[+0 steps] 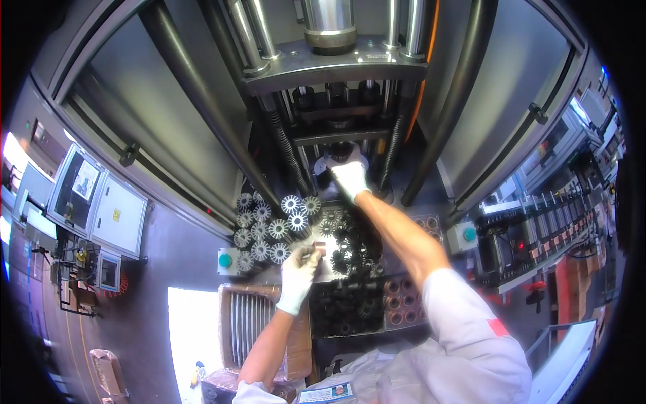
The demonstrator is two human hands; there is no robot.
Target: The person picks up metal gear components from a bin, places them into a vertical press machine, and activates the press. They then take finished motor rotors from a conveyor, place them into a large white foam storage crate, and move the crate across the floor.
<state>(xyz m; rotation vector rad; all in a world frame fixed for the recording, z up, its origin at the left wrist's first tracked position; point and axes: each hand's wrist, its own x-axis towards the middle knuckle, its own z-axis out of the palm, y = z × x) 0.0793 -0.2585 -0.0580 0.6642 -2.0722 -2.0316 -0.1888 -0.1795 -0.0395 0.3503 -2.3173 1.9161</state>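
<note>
My left hand (298, 275), in a white glove, pinches a small copper ring (320, 248) above a pale metal plate (328, 271). Stretched forward into the press (336, 67), my gloved right hand (350, 179) has its fingers curled round a dark round part (341, 153). The glove hides some of that part. Several slotted metal rotor cores (278, 229) stand in a cluster beyond my left hand, their toothed ends up. Dark toothed pieces (350, 259) lie heaped between my forearms.
A tray of copper rings (402, 301) sits right of the dark pieces. A plastic-lined box (245, 323) holds rods near my left forearm. Green buttons (225, 260) on white boxes flank the work area. Thick dark bars (195, 87) slope down both sides of the press.
</note>
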